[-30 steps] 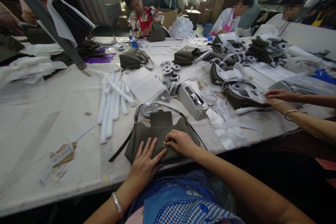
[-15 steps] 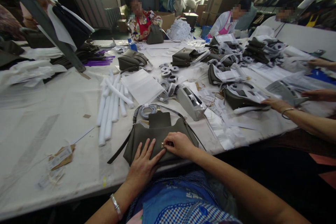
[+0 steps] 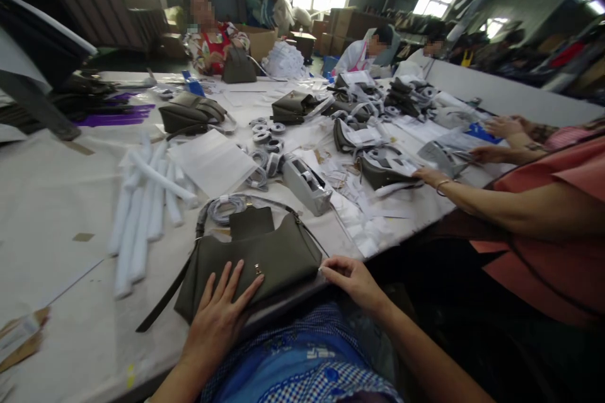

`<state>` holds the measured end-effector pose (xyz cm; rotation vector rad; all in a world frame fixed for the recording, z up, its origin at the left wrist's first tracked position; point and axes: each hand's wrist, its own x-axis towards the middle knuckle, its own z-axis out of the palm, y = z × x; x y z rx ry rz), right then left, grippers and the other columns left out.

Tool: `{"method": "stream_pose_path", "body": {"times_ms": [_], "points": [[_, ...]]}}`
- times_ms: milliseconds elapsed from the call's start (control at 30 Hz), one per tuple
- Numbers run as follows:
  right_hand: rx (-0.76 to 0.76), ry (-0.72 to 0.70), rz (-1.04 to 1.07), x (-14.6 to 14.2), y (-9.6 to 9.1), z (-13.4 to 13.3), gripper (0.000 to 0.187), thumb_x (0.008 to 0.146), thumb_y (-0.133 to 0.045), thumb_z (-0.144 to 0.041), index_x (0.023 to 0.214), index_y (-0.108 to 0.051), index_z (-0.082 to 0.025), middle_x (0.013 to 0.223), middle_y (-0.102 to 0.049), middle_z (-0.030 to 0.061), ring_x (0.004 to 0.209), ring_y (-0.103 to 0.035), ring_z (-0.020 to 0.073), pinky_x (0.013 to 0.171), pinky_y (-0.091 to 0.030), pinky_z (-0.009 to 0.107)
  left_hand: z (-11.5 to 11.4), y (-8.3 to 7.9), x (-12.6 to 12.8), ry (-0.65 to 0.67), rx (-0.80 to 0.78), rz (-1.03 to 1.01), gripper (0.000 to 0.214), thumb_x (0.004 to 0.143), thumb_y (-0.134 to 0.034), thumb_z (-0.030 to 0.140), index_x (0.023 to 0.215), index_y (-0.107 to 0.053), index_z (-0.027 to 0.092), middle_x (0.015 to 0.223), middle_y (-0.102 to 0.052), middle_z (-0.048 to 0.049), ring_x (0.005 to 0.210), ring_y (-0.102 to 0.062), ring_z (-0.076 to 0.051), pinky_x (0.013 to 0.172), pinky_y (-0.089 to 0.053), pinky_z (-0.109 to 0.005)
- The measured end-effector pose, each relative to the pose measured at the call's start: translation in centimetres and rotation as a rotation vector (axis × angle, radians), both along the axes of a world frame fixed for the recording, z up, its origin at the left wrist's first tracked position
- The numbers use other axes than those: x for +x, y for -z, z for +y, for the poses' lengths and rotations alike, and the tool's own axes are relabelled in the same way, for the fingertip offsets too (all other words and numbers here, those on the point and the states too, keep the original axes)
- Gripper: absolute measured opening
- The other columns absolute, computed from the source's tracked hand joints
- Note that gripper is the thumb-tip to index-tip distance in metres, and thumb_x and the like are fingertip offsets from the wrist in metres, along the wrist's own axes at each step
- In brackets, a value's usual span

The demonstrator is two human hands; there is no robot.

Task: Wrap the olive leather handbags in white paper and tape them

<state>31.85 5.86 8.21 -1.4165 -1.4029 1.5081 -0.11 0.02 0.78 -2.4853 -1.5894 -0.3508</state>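
At the left of the frame, a hand could pass over the bare table (image 3: 42, 195) — as far as the white rolls (image 3: 142, 227). Beyond the bag (image 3: 283, 252) at lower centre, a grey dispenser (image 3: 306, 184) and coils (image 3: 258, 169) block the middle; right of them — heaped bags (image 3: 407, 99) and a co-worker's arm (image 3: 501, 203).

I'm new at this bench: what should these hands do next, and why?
Probably put down the small pale scrap that the right hand seems to pinch beside the nearest bag: that would free this hand, while the left hand lies flat on the bag near the clasp.
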Motion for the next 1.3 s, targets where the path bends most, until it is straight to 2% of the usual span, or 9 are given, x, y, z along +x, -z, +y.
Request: {"method": "stream_pose_path", "body": {"times_ms": [133,300,433,600,700,900,1100,1167,1300], "points": [[-0.019,0.302,-0.114,4.3,3.5,-0.7,0.044,0.074,-0.072,-0.056,0.088,-0.072,-0.015,0.074,-0.068,0.0028,0.068,-0.062,0.0171,0.071,-0.05,0.029,0.1,0.5,-0.2,0.026,-0.002,-0.055,0.066,0.088,-0.052,0.02,0.149,-0.035,0.038,0.163,-0.023,-0.0112,0.144,-0.03,-0.039,0.112,-0.029,-0.061],[0.029,0.312,-0.29,5.9,6.6,0.0,0.043,0.078,-0.062,-0.057,0.08,-0.071,-0.015,0.067,-0.067,0.0037,0.065,-0.062,0.0193,0.066,-0.049,0.029,0.1,0.5,-0.2,0.022,-0.018,-0.082,0.061,0.091,-0.047,0.022,0.149,-0.036,0.038,0.163,-0.021,-0.01,0.146,-0.027,-0.038,0.113,-0.027,-0.062],[0.092,0.282,-0.411,5.0,6.5,0.4,0.032,0.082,-0.062,-0.048,0.074,-0.07,-0.018,0.069,-0.068,0.0032,0.067,-0.062,0.0196,0.065,-0.044,0.028,0.1,0.3,-0.1,0.018,0.005,-0.071,0.061,0.092,-0.047,0.023,0.15,-0.035,0.038,0.163,-0.023,-0.01,0.145,-0.029,-0.037,0.113,-0.027,-0.061],[0.261,0.144,-0.975,3.6,5.5,0.5,0.009,0.089,-0.062,-0.03,0.084,-0.065,-0.023,0.075,-0.07,-0.0008,0.067,-0.063,0.0152,0.058,-0.032,0.024,0.4,0.6,-0.2,0.035,0.058,-0.042,0.064,0.09,-0.048,0.023,0.15,-0.033,0.039,0.161,-0.028,-0.0095,0.143,-0.033,-0.036,0.114,-0.027,-0.058],[0.282,0.106,-1.088,3.4,5.5,0.7,0.007,0.09,-0.064,-0.03,0.09,-0.061,-0.024,0.072,-0.068,-0.003,0.063,-0.063,0.0141,0.054,-0.029,0.023,0.5,1.2,-0.5,0.046,0.103,-0.026,0.066,0.088,-0.049,0.022,0.15,-0.033,0.039,0.16,-0.03,-0.0101,0.143,-0.035,-0.036,0.114,-0.025,-0.056],[0.382,0.097,-1.076,4.1,6.4,0.1,0.017,0.094,-0.059,-0.036,0.083,-0.064,-0.025,0.085,-0.071,-0.0011,0.07,-0.067,0.0152,0.058,-0.037,0.024,0.4,1.2,-0.5,0.04,0.075,-0.04,0.065,0.089,-0.049,0.022,0.15,-0.034,0.04,0.161,-0.028,-0.0096,0.143,-0.035,-0.036,0.114,-0.026,-0.057],[0.281,0.267,-0.758,5.5,7.4,-0.9,0.03,0.088,-0.064,-0.038,0.114,-0.058,-0.024,0.085,-0.071,-0.002,0.063,-0.066,0.0151,0.063,-0.049,0.026,0.2,0.2,0.0,0.023,-0.003,-0.095,0.06,0.093,-0.046,0.023,0.149,-0.036,0.038,0.163,-0.022,-0.0102,0.144,-0.031,-0.038,0.112,-0.028,-0.061],[0.279,0.302,-0.69,5.7,7.2,-1.4,0.031,0.087,-0.064,-0.036,0.114,-0.056,-0.023,0.087,-0.071,-0.0009,0.057,-0.064,0.0145,0.061,-0.052,0.027,0.2,0.1,-0.1,0.02,-0.022,-0.077,0.06,0.092,-0.048,0.022,0.149,-0.037,0.037,0.163,-0.023,-0.0108,0.144,-0.03,-0.039,0.111,-0.029,-0.062],[0.581,0.244,-0.683,3.7,4.7,-2.8,0.019,0.093,-0.056,-0.03,0.109,-0.063,-0.022,0.106,-0.072,0.0065,0.079,-0.07,0.0185,0.08,-0.057,0.034,0.0,-0.2,-0.1,0.019,-0.034,-0.01,0.065,0.089,-0.056,0.023,0.149,-0.036,0.037,0.163,-0.02,-0.0121,0.144,-0.029,-0.04,0.111,-0.031,-0.061]]}}
